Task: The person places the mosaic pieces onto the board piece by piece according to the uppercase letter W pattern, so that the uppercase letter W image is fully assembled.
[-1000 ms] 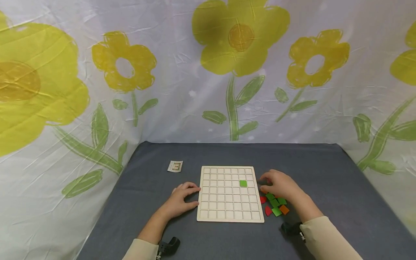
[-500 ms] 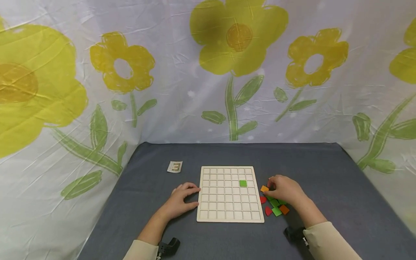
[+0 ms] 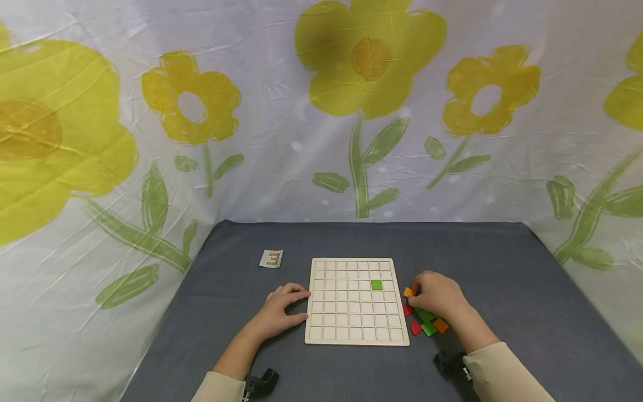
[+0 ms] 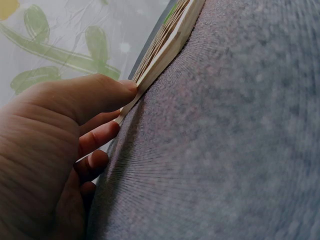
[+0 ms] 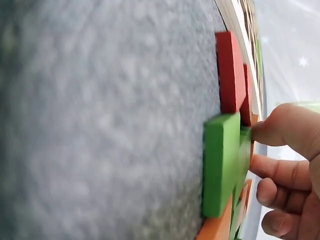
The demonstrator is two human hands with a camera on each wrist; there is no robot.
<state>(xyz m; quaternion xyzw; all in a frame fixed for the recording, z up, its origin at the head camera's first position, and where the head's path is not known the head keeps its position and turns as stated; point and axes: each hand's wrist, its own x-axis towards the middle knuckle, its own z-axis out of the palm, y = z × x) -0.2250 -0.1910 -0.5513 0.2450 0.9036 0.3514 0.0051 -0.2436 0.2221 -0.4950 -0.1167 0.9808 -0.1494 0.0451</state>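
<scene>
A pale wooden grid board [image 3: 355, 307] lies flat on the table, a green square tile [image 3: 377, 285] in one cell at its upper right. My left hand [image 3: 278, 311] rests at the board's left edge; thumb and fingertips touch its side in the left wrist view. Over the small pile of pieces right of the board, my right hand [image 3: 439, 294] reaches down, thumb and index close to an orange tile [image 3: 408, 292]. In the right wrist view, green tiles [image 5: 220, 167] and red pieces [image 5: 230, 75] sit before those fingertips; I cannot tell whether they pinch a piece.
A small printed card [image 3: 271, 258] with a gridded pattern lies beyond the board's upper left corner. Nearer me in the pile are a red rounded piece [image 3: 416, 327] and a darker orange tile [image 3: 440, 325]. Dark cloth covers the table [image 3: 351, 374]; a flowered curtain [image 3: 281, 128] hangs behind.
My right hand has moved from the board's right edge a little right, onto the pile. The orange tile, hidden a second ago, now shows beside its fingertips. My left hand stays put.
</scene>
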